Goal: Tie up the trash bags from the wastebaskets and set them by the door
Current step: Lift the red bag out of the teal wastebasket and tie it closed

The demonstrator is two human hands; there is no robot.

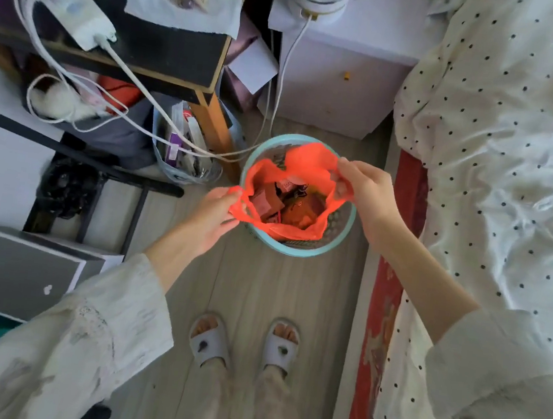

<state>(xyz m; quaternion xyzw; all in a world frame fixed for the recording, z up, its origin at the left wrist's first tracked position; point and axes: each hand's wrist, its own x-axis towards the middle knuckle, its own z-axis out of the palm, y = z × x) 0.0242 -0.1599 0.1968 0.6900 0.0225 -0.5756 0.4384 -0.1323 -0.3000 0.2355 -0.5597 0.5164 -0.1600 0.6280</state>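
An orange-red plastic trash bag point(302, 164) sits inside a round teal wastebasket point(340, 240) on the wooden floor, its mouth wide and boxes and wrappers showing inside. My left hand point(214, 212) pinches the bag's left handle loop at the rim. My right hand point(363, 191) grips the bag's right edge, lifted just above the rim. The bag's lower part is hidden in the basket.
A cluttered desk point(168, 59) with white cables point(161, 117) stands to the left, with a cable trailing to the basket. A nightstand point(338, 78) is behind, a bed with dotted bedding point(500, 166) on the right. A grey box point(13, 272) lies at lower left. My slippered feet point(242, 343) stand below.
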